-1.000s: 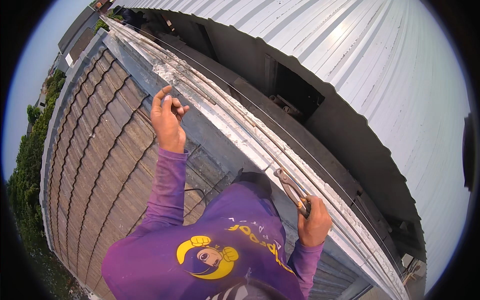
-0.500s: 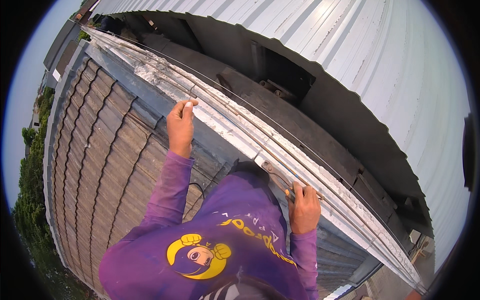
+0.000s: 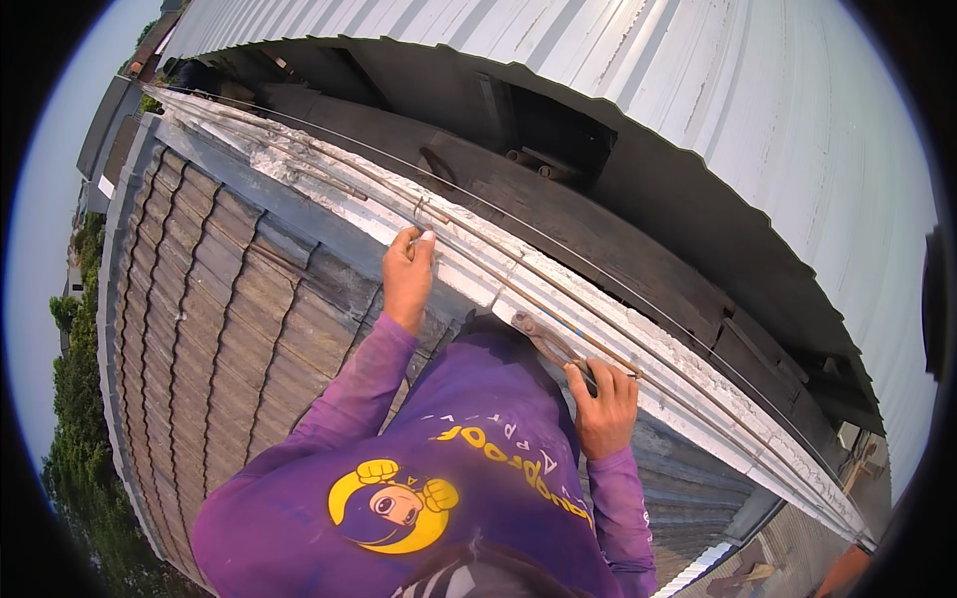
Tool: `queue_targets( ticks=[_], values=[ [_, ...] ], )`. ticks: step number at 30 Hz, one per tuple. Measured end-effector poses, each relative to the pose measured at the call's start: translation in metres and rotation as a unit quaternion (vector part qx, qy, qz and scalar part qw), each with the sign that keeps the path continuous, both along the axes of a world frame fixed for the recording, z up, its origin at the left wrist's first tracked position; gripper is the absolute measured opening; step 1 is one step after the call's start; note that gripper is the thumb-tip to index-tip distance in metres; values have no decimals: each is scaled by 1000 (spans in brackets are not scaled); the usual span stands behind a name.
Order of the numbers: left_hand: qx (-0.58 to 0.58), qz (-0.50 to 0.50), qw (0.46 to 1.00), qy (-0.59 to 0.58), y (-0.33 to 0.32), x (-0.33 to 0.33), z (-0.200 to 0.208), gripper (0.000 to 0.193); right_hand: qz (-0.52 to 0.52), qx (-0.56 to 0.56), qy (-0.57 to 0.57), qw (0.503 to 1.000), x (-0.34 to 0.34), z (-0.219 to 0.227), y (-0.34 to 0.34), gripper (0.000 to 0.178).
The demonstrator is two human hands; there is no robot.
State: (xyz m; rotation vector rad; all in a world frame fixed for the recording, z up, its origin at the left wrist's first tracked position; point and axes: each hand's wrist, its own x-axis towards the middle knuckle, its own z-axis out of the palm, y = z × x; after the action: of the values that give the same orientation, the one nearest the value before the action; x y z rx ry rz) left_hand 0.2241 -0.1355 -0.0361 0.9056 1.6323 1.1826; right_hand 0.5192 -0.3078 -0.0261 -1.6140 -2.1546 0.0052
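Observation:
My left hand is closed in a pinch at the near steel rod, with a short thin wire showing just beyond the fingertips. In my right hand is a pair of pincers, gripped by the handles, its rusty head pointing left along the ledge. Long thin steel rods run side by side along the white concrete ledge, crossed by short wire ties. My right fingertips lie close to the near rod.
A corrugated metal roof overhangs a dark gap beyond the ledge. A taut string follows the ledge's far side. Brown roof tiles slope away on the left, edged by grey flashing. Trees stand below at far left.
My left hand has moved right and slightly nearer along the rods. The right hand still grips the pincers, with its fingers bent closer to the rod. The view has shifted a little.

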Motion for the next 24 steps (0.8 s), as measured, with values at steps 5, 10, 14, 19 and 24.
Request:
queue_targets(
  ticks=[5, 10, 14, 19, 24],
  values=[
    [-84, -11, 984, -155, 15, -12, 23, 21, -47, 59, -40, 996, 1, -1, -5, 25],
    [-136, 27, 963, -230, 23, -16, 27, 14, -65, 89, -34, 993, -2, -18, 1, 23],
    [-130, 18, 949, -288, 25, -18, 19, 15, -72, 90, -41, 993, -4, -14, 2, 22],
    [-121, 84, 943, -299, 19, -13, 25, 18, -77, 61, -21, 995, -8, 0, 2, 31],
    [9, 120, 970, -213, -15, -8, 63, 28, -79, 40, 9, 996, -13, 6, -3, 38]
  ],
)
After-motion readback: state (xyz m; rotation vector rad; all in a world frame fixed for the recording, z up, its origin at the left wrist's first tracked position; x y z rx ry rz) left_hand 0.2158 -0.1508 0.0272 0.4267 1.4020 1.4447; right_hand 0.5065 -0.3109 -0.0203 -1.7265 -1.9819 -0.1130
